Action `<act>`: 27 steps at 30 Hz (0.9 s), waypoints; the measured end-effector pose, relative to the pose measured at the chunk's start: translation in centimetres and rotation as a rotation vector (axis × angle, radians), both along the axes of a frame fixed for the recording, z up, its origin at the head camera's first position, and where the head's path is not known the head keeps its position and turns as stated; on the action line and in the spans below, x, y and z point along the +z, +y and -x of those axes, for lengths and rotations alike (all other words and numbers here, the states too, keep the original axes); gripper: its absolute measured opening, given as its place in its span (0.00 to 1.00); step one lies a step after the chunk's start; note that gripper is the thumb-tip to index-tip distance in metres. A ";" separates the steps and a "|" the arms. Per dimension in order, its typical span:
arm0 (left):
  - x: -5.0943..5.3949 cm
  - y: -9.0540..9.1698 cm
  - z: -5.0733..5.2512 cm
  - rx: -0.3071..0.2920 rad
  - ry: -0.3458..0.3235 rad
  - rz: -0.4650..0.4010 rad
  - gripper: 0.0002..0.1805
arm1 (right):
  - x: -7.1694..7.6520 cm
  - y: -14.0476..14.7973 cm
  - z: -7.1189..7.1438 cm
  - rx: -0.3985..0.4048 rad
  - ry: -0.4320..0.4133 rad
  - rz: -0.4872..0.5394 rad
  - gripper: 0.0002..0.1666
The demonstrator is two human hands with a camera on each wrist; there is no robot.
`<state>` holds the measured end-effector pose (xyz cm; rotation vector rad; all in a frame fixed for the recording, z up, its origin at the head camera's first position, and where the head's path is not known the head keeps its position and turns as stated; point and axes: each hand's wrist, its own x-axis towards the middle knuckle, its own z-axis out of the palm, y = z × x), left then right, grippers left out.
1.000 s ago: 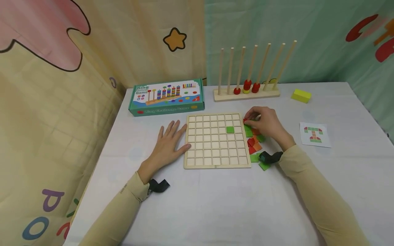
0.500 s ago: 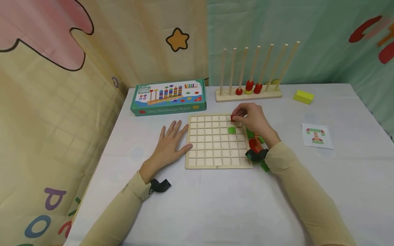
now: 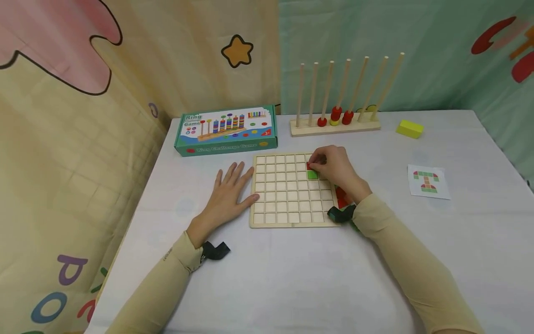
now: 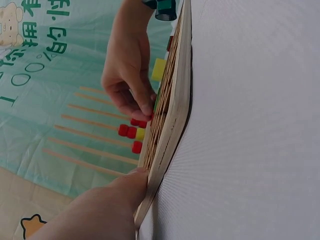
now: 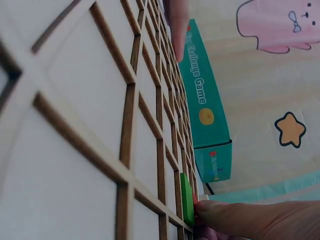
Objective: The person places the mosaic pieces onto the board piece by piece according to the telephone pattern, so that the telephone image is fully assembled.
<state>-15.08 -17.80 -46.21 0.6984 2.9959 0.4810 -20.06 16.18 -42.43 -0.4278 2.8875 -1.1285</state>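
Note:
My right hand (image 3: pixel 337 168) pinches a small red tile (image 3: pixel 308 165) between thumb and fingertips. The tile is at a cell near the top right of the wooden grid board (image 3: pixel 288 195), just behind a green square tile (image 3: pixel 312 175) lying in its own cell. In the right wrist view the thumb presses the red piece close beside the green tile (image 5: pixel 187 200); most of the red one is hidden. My left hand (image 3: pixel 223 197) lies spread on the table, its thumb touching the board's left edge. Loose red and green tiles (image 3: pixel 343 197) lie partly hidden under my right wrist.
A green game box (image 3: pixel 225 147) stands behind the board. To its right is a wooden peg stand (image 3: pixel 304 131) with red and yellow rings on several pegs. A yellow block (image 3: pixel 410 129) and a printed pattern card (image 3: pixel 429 182) lie farther right.
My right hand has carried the red tile left from the loose pile to the board's top row, then down to the cell behind the green tile. The left hand has stayed put.

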 end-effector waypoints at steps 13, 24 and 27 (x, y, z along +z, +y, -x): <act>-0.2 -0.1 -0.3 -0.009 0.013 -0.027 0.45 | 2.2 4.6 0.8 0.079 -0.068 0.009 0.12; -0.3 -0.2 -0.2 -0.015 0.020 -0.020 0.46 | 2.2 8.6 1.7 0.037 -0.220 -0.098 0.20; -0.3 -0.2 0.0 -0.013 0.022 -0.013 0.46 | 2.1 8.8 1.8 0.064 -0.264 -0.098 0.19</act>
